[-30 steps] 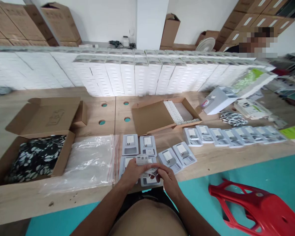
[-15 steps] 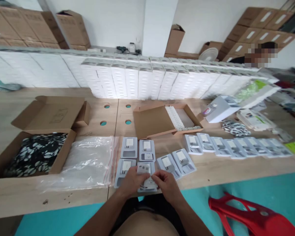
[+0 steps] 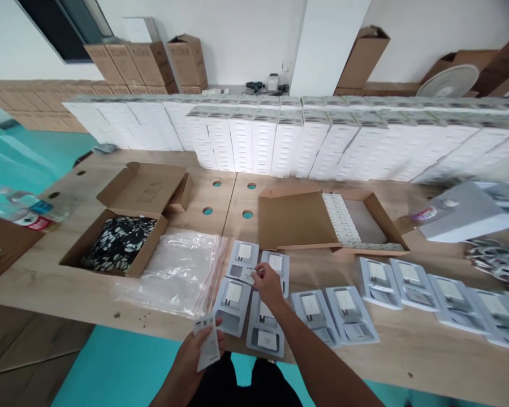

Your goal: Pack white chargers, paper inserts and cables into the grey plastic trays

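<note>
Card pinched in your R hand over far-left tray; L hand grips card stack off table's near edge.

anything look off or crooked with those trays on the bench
One tray by the right hand hangs over the bench's front edge; its neighbours lie skewed, unlike the straighter row to the right.
</note>
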The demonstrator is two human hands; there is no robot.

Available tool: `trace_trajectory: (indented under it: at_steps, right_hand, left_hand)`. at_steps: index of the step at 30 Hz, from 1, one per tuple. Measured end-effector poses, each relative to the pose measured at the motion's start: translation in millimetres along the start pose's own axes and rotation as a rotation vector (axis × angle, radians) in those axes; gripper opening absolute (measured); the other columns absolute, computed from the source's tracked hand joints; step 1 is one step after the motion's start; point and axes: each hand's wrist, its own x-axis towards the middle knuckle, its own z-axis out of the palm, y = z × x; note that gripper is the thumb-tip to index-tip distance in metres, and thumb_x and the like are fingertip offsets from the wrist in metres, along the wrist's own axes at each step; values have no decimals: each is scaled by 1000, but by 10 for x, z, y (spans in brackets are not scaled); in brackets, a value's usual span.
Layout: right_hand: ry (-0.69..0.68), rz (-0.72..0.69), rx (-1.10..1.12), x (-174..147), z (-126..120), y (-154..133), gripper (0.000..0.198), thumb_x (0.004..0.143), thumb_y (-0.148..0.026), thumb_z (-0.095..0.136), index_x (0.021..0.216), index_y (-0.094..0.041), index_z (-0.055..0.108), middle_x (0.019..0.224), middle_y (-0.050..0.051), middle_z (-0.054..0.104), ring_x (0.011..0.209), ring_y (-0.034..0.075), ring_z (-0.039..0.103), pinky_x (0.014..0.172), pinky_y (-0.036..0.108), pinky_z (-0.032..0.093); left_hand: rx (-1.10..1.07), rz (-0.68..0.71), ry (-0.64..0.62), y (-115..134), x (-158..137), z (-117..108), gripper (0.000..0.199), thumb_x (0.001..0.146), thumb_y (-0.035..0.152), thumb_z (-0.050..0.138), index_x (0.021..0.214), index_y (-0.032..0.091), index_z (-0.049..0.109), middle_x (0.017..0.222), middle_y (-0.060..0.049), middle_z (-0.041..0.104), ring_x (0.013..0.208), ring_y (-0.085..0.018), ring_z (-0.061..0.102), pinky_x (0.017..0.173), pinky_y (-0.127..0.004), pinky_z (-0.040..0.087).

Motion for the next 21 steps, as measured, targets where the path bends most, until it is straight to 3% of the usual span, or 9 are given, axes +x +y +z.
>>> trace_trajectory:
  at_steps: [3,8,11,15,18,21]
  right_hand:
    - [1,-17,-181,343,226,-79,13,82,-22,56,95,-21,59,77,2,69,76,18,65,70,26,43]
    - [-26,-14,-486,470,524,-160,15,79,-19,61,94,-21,61,84,6,70,87,23,64,77,30,39]
    - [-25,1,-592,470,568,-264,10,82,-20,58,91,-21,62,91,6,70,90,23,63,78,31,38]
    - [44,40,-662,296,441,-527,9,86,-25,54,88,-21,62,94,5,69,88,20,62,74,28,37]
    - [104,28,-556,-82,353,-776,18,89,-35,51,85,-22,62,79,2,66,76,17,59,67,27,36]
    - [25,16,-111,-548,419,-978,25,85,-43,59,76,-20,61,64,-1,59,62,15,53,59,26,36]
  left_hand:
    - [-130,-67,-1,129,-13,-250,24,79,19,67,101,9,66,84,-13,73,74,-23,70,73,-35,58]
    - [-161,-33,-25,466,107,-581,22,78,19,71,97,10,67,91,-14,74,86,-27,72,77,-36,59]
    - [-152,-33,-91,708,207,-720,24,76,22,74,96,11,68,91,-13,74,87,-26,71,77,-34,59]
    - [-88,-35,-160,956,319,-775,29,71,27,79,94,12,67,86,-9,73,80,-22,70,70,-29,57]
    - [-18,-69,-219,1036,383,-688,37,68,29,81,99,16,66,82,-5,73,73,-19,69,62,-25,54]
    - [16,-104,-356,1043,398,-517,40,64,31,82,99,17,67,81,-4,74,73,-19,68,63,-26,53]
